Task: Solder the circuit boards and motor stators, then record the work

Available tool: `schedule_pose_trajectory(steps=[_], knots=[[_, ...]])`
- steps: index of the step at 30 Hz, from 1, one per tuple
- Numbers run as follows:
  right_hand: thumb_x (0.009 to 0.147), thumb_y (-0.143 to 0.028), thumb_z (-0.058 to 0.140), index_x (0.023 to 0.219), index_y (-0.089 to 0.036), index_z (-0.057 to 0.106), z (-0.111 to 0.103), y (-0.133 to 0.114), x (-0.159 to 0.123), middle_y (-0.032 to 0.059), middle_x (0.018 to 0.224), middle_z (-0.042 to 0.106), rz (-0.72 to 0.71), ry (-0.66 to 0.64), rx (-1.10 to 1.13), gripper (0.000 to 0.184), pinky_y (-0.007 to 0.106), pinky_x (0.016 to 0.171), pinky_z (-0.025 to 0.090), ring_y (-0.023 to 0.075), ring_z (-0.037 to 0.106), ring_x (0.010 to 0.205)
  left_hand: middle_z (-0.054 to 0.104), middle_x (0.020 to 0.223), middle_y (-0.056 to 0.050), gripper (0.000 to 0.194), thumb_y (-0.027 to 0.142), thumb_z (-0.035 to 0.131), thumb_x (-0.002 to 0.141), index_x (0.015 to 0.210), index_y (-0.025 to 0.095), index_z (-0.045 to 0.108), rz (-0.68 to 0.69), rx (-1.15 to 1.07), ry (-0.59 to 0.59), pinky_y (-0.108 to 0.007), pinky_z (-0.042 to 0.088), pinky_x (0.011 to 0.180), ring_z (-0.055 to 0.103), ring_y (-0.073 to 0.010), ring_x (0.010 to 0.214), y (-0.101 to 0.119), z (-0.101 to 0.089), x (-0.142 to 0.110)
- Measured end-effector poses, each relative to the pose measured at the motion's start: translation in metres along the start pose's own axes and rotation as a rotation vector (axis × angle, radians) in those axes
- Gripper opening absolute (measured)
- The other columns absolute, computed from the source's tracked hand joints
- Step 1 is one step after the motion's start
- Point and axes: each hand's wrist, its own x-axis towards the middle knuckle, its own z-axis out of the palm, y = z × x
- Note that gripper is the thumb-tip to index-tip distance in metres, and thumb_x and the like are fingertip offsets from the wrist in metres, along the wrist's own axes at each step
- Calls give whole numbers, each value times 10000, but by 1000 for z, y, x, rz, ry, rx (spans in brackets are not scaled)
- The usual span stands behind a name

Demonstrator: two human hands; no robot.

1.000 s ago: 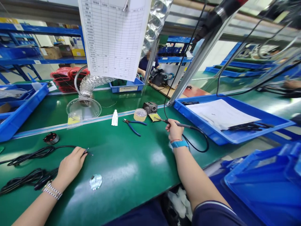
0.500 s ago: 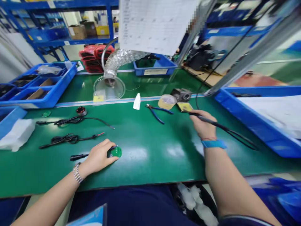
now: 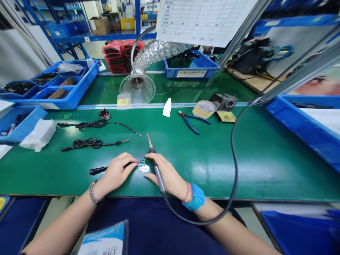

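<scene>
Soldering iron [image 3: 159, 176] is gripped in right hand [image 3: 172, 177], cable [image 3: 99, 170] in left hand [image 3: 116, 174], pliers [image 3: 190, 125] and white tube [image 3: 167, 108] beyond.

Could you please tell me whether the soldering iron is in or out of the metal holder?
Out: the right hand holds the soldering iron, well apart from the metal holder by the tape.

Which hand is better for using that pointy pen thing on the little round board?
Probably the right hand: it holds the soldering iron near the round board, though it points away. The left hand grips a black cable.
</scene>
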Motion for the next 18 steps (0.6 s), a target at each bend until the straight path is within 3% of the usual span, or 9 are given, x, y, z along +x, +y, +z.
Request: schedule_pose_trajectory(steps=[4,8,10,14,16,18], knots=[[800,-162,608,1202,-224,450,10,-4,5,91,1024,583,-26,-46,-70,436,387,805,511,228,565,934,660,890,-56,178,258,524,880,922,180,679,47,52,69,-282,490,784,603,-165,847,-6,1,-9],[809,-319,624,1210,-193,444,10,-7,-2,111,927,586,26,18,-252,457,434,722,518,269,557,851,662,864,-53,158,251,545,871,890,172,680,59,57,78,-272,496,763,609,-158,818,-10,1,-13],[778,-370,657,1228,-190,415,3,-5,-2,136,1003,586,39,20,-272,541,470,760,511,292,558,909,664,856,-53,156,246,543,874,883,168,678,61,54,65,-273,494,756,608,-156,810,-10,0,-13],[793,-153,578,1223,-211,366,-10,4,6,138,1315,481,-166,-182,-60,483,470,981,422,270,424,1243,674,838,-53,178,266,527,885,876,173,679,67,46,39,-280,493,740,607,-158,793,-9,0,-13],[784,-70,518,1224,-213,363,-9,7,10,118,1300,503,-231,-264,17,488,431,993,420,228,437,1241,677,839,-52,185,272,523,887,877,175,680,71,39,42,-278,494,739,610,-158,790,-7,0,-13],[787,-79,530,1207,-205,396,-4,6,10,112,1182,567,-194,-241,-10,459,407,923,467,221,526,1110,677,841,-52,185,275,525,887,878,176,681,72,37,50,-275,495,740,610,-156,788,-7,0,-13]])
